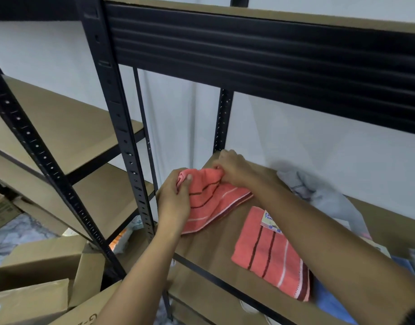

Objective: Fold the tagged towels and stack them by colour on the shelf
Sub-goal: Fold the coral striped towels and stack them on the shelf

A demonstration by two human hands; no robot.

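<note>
A coral towel with dark and pale stripes [211, 202] lies partly bunched at the left end of the brown shelf board [211, 249]. My left hand [175, 198] pinches its near-left corner, and my right hand [237, 168] grips its far edge. A second coral striped towel [269, 256], folded flat with a paper tag at its top, rests to the right under my right forearm. A crumpled grey towel [319, 193] sits further back on the board. Blue cloth [335, 306] shows at the lower right edge.
Black perforated steel uprights [122, 127] frame the shelf, and a ribbed black beam [260, 59] spans overhead. A neighbouring rack [68, 127] with brown boards stands to the left. Cardboard boxes [40, 273] crowd the floor at the lower left.
</note>
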